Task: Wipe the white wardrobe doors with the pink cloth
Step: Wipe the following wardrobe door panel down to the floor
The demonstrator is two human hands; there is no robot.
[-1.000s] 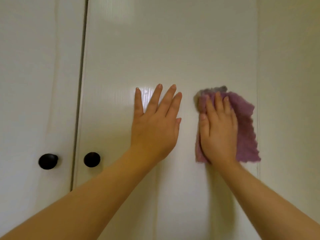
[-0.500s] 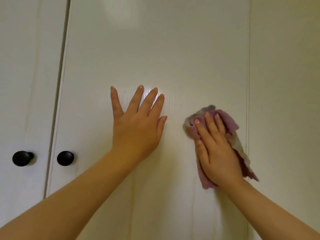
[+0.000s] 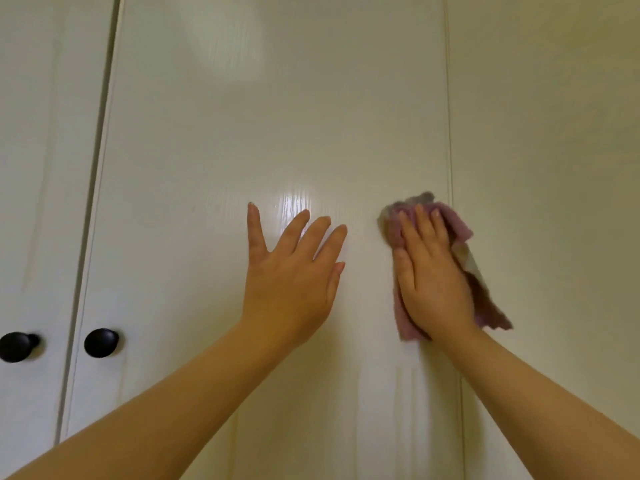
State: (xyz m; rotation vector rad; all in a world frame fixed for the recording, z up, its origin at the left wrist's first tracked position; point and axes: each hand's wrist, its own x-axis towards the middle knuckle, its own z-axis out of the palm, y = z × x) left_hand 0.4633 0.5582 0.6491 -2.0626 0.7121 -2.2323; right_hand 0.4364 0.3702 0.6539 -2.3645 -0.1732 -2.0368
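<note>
A glossy white wardrobe door [image 3: 277, 116] fills the middle of the view. My left hand [image 3: 291, 271] rests flat on it with fingers straight and spread. To its right, my right hand [image 3: 433, 275] presses the crumpled pink cloth [image 3: 457, 226] flat against the same door, close to the door's right edge. The cloth sticks out above the fingertips and hangs below the wrist on the right side. Most of the cloth lies hidden under the palm.
A second white door [image 3: 41, 168] stands at the left, split from the middle one by a dark gap. Each door carries a round black knob [image 3: 101, 342], the other knob [image 3: 15, 346] at the left edge. A plain white panel [image 3: 554, 168] lies to the right.
My right hand has slid the cloth down and then up again near the door's right edge, and the cloth has bunched. The left hand stays flat on the door.
</note>
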